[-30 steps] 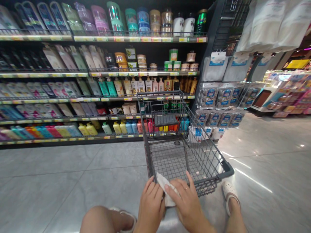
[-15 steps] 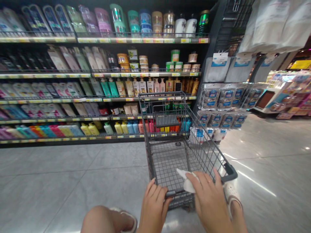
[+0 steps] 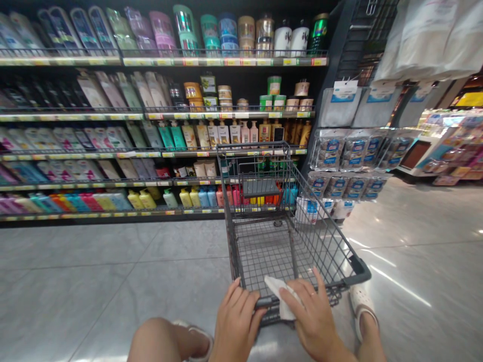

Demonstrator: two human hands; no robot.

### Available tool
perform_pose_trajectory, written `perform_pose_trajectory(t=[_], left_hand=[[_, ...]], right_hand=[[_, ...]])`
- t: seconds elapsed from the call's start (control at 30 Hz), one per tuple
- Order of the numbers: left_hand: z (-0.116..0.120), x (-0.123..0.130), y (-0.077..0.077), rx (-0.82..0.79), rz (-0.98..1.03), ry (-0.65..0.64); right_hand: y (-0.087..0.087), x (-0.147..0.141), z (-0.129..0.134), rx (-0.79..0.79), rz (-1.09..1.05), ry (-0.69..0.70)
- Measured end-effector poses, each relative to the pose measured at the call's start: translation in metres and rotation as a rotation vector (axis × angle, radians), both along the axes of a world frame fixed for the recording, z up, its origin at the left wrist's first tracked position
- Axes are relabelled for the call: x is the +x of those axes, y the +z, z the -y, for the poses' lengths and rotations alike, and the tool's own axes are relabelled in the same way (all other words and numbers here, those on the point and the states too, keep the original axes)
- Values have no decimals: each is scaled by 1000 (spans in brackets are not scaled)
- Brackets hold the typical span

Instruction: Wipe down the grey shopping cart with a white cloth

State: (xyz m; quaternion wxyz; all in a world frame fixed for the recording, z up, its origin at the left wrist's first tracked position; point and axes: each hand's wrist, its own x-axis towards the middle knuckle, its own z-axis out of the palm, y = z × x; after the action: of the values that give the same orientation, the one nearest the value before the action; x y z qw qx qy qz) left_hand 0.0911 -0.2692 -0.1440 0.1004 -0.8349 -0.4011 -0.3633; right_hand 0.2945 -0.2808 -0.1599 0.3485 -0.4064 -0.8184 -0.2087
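A dark wire shopping cart (image 3: 264,241) with a bare basket floor stands in front of me. My left hand (image 3: 238,314) is wrapped round the left part of the cart's near rim bar (image 3: 268,301). In my right hand (image 3: 313,311) is a crumpled white cloth or tissue (image 3: 283,296), pressed against the same bar, with the index finger raised. The cart's folded seat frame (image 3: 260,186) is at its far end.
Shelves (image 3: 226,62) of bottles and jars stretch behind the cart. Packaged goods (image 3: 354,151) hang at the shelf end on the right. My knee (image 3: 151,337) is at lower left, a white clog (image 3: 363,304) at lower right, both on grey tiled floor (image 3: 105,281).
My right hand has slid left along the near bar with the white cloth, closer to my left hand. My left hand has stayed almost in place.
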Motion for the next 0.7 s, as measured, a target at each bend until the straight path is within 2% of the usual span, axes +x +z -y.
perform_pose_trajectory(t=[0.13, 0.33, 0.6, 0.7], left_hand=[[2, -4, -1, 27, -17, -9], [-2, -24, 2, 71, -69, -64], [-7, -65, 6, 92, -151, -92], [-7, -78, 8, 94, -136, -113]], right_hand=[[1, 32, 3, -43, 59, -25], [8, 59, 9, -67, -33, -86], [37, 41, 12, -119, 14, -13], [39, 35, 13, -124, -10, 6]])
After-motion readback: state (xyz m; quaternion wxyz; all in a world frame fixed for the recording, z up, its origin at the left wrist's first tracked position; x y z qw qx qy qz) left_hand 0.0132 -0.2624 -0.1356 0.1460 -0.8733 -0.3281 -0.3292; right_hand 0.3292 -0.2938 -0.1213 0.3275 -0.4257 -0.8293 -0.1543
